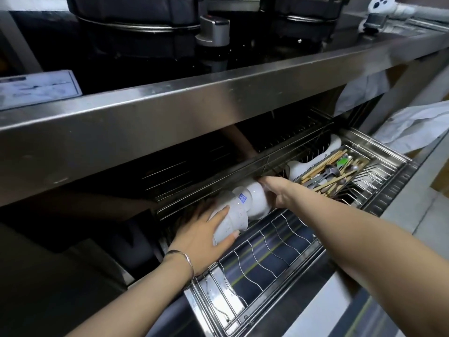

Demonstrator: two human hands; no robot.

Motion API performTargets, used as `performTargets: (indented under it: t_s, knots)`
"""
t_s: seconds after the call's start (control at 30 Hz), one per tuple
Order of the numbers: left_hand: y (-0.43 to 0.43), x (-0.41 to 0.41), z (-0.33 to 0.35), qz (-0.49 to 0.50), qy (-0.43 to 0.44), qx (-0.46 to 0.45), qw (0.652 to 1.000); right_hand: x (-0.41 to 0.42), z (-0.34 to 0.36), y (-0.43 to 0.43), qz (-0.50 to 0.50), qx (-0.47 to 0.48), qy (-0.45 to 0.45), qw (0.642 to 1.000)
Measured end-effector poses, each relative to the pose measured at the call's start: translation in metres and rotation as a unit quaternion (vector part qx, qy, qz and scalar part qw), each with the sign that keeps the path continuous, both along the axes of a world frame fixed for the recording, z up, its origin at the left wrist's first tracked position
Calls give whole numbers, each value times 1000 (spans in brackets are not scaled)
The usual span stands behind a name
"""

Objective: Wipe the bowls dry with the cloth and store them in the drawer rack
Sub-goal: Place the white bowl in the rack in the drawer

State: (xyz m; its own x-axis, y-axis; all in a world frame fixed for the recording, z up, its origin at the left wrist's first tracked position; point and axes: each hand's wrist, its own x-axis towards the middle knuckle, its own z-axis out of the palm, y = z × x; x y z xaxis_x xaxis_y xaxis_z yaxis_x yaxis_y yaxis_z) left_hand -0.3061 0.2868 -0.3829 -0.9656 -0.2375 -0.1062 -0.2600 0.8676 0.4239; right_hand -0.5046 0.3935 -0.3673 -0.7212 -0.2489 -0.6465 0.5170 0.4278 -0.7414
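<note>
Querying: where are the bowls (239, 210) sitting, and how are they handling?

Replying: at the rack's (267, 242) rear left corner. Left hand (206, 232) is wrapping the speckled bowl (229, 221) by its wall. Right hand (275, 190) is touching the white bowl (256, 203); its grip is hidden. Both are looking glazed, stiff and breakable, likely slippery, so walls and rims are offering the surest hold.

Querying: what is going unseen?

Replying: the rack's rear, under the counter (218, 100).

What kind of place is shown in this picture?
Probably a kitchen: a steel counter with black cookers on it, and under it a pulled-out drawer rack holding white bowls, chopsticks and spoons.
</note>
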Motion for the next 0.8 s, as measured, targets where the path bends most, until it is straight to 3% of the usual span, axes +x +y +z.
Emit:
performTargets:
  t_s: [0.27,0.57,0.8]
  knots:
    - [1,1,3,-1,1,-10,1000,5,-4,-3,27,19,-20,999]
    - [-1,2,0,1,4,-5,1000,10,-12,-9,49,31,19,998]
    - [0,1,0,6,1,10,1000,19,-9,-11,170,92,53,980]
